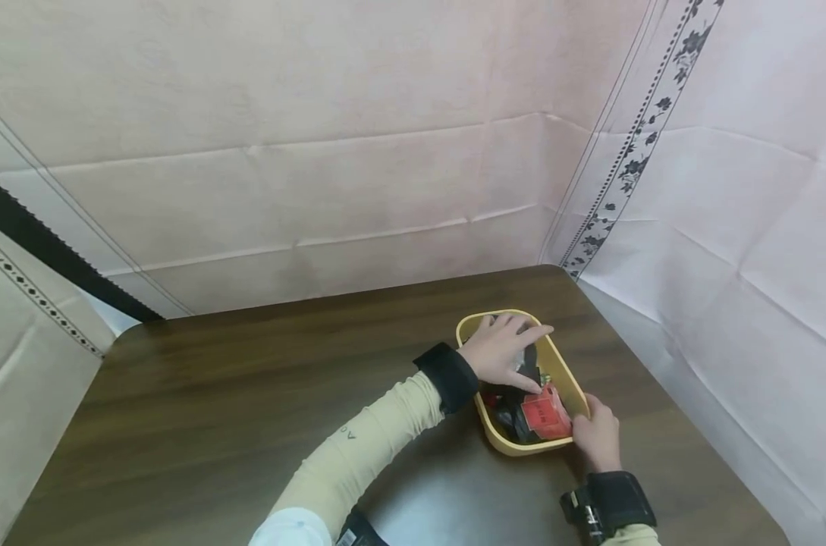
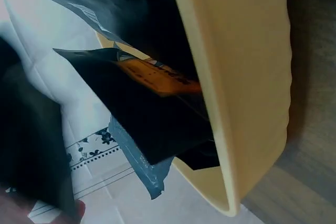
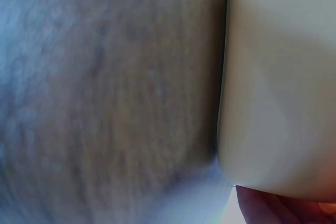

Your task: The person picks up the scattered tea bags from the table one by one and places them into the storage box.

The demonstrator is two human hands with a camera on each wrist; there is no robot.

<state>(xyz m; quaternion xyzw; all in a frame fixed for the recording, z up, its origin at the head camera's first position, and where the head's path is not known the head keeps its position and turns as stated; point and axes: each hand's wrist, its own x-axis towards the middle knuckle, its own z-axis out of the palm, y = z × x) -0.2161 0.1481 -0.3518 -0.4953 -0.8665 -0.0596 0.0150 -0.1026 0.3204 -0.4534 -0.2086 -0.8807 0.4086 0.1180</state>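
**Two hands at a yellow tray of packets**

A shallow oval yellow plastic tray (image 1: 561,371) sits on the dark brown wooden bench (image 1: 249,409), toward its right far corner. The left hand (image 1: 504,350) lies over the tray's far half, fingers spread and fairly straight, resting on the dark foil packets (image 1: 515,421) inside. A red packet (image 1: 545,413) lies at the near end, just beside the right hand (image 1: 597,436), which grips the tray's near right rim with curled fingers. The left wrist view shows black and grey-blue packets (image 2: 147,124) standing against the tray's inner wall (image 2: 236,77), one bearing an orange label (image 2: 157,77). Pale cloth (image 1: 317,152) hangs behind the bench.
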